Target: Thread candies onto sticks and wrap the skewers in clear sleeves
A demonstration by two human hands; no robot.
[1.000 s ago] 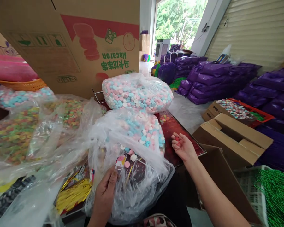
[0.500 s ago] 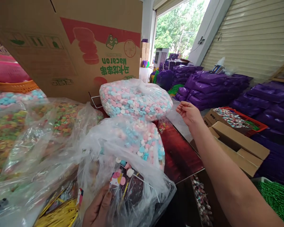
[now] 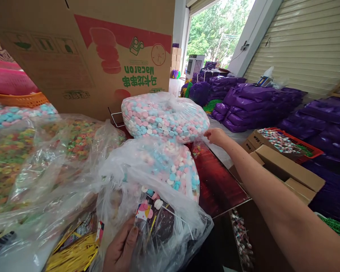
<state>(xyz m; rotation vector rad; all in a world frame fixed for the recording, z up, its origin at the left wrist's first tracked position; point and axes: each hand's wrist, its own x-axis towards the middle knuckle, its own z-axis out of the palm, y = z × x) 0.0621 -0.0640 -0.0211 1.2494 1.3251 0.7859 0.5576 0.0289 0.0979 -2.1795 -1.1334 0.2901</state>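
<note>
My left hand [image 3: 120, 249] lies at the bottom edge, its fingers pressed on a clear plastic bag [image 3: 158, 223] of wrapped sweets on sticks. My right hand [image 3: 215, 136] reaches far forward, fingers curled, and touches the right end of a clear bag of pink, blue and white candies [image 3: 164, 117]. What the fingers hold, if anything, is hidden. A second bag of the same pastel candies [image 3: 167, 166] lies between the two hands on a dark red tabletop [image 3: 218, 185].
A large upside-down Macaron carton [image 3: 102, 56] stands behind. Bags of multicoloured ring candies [image 3: 22, 155] fill the left. Gold twist ties [image 3: 73, 257] lie at bottom left. Open cardboard boxes [image 3: 286, 170], a red crate of sweets [image 3: 283, 139] and purple bags [image 3: 260, 102] are right.
My right hand moved from near the table's right edge up and forward, then down onto the far candy bag's end. My left hand stayed on the near bag.
</note>
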